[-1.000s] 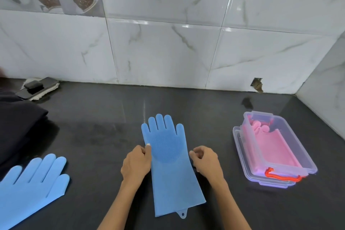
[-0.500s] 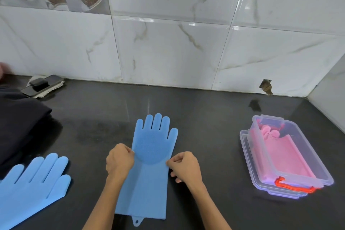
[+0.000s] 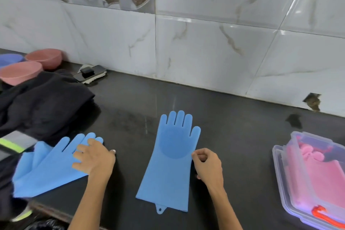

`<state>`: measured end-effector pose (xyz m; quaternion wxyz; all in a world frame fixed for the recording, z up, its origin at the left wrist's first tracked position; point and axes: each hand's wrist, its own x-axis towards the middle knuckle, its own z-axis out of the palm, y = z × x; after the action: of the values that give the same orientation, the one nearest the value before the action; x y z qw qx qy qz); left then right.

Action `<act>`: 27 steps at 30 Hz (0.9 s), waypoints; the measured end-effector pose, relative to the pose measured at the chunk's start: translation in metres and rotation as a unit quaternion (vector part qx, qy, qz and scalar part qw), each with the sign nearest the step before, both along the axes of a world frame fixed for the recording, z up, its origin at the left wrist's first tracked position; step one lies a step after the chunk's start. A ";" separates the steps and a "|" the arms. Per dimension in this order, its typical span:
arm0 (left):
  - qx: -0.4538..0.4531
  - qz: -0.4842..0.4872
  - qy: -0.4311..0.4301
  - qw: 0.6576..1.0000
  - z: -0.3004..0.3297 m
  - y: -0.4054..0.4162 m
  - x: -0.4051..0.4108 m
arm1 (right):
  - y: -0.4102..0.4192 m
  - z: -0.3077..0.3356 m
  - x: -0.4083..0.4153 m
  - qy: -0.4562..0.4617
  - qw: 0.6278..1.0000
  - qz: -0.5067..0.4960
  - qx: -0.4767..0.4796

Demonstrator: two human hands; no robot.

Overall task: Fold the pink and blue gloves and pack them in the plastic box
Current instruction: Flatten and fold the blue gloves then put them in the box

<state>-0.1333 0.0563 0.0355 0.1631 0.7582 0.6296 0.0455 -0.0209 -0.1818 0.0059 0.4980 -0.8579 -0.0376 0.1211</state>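
Note:
One blue glove [image 3: 170,162] lies flat, fingers pointing to the wall, in the middle of the black counter [image 3: 233,129]. My right hand [image 3: 208,164] pinches its right edge just below the thumb. A second blue glove [image 3: 50,164] lies at the left, partly over dark cloth. My left hand [image 3: 93,158] rests flat on it, fingers spread over its fingers. The clear plastic box [image 3: 306,179] with a red handle stands at the right edge, with folded pink gloves [image 3: 321,173] inside.
A pile of dark clothing [image 3: 41,102] with a reflective strip covers the left counter. Behind it are two pink bowls [image 3: 20,72], a blue bowl [image 3: 9,59] and a phone [image 3: 89,75] by the tiled wall [image 3: 205,52]. The counter's front edge runs near the bottom left.
My left hand has let go of the middle glove and moved left onto the second blue glove. My right hand stays at the middle glove's edge. The view has swung left.

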 end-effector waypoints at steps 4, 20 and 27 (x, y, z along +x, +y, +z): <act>0.018 0.002 0.005 1.000 -0.012 0.001 -0.016 | 0.005 -0.001 -0.005 -0.008 1.000 0.008 0.023; 0.049 -0.227 -0.404 0.885 0.047 -0.051 -0.009 | 0.027 0.018 -0.042 -0.004 0.980 0.183 0.079; -0.175 -0.265 -0.575 0.754 0.086 -0.084 -0.004 | 0.046 0.024 -0.057 0.028 0.947 0.287 0.141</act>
<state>-0.1373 -0.0274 0.1211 0.6299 0.6839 0.1881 0.3164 -0.0777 -0.1360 0.0302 0.5591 -0.7280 -0.2850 0.2760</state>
